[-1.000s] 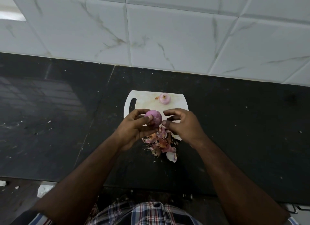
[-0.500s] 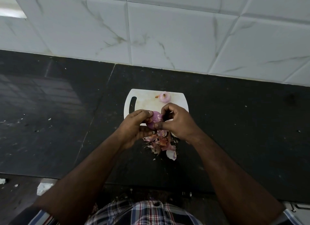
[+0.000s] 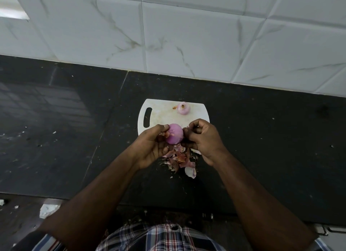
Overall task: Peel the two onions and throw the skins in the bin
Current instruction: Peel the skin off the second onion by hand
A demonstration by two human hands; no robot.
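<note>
Mid-frame, the left hand point(image 3: 151, 146) grips the onion point(image 3: 174, 133) while the right hand point(image 3: 201, 138) pinches at its side. It looks smooth, firm, probably slippery, so cup it. The skins point(image 3: 180, 160) just below look papery and light. The other onion point(image 3: 183, 108) sits on the board point(image 3: 161, 114).

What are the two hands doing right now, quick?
Left hand: closed, holding the onion.
Right hand: fingers curled, touching that onion's side; whether it pinches skin cannot be told.
</note>
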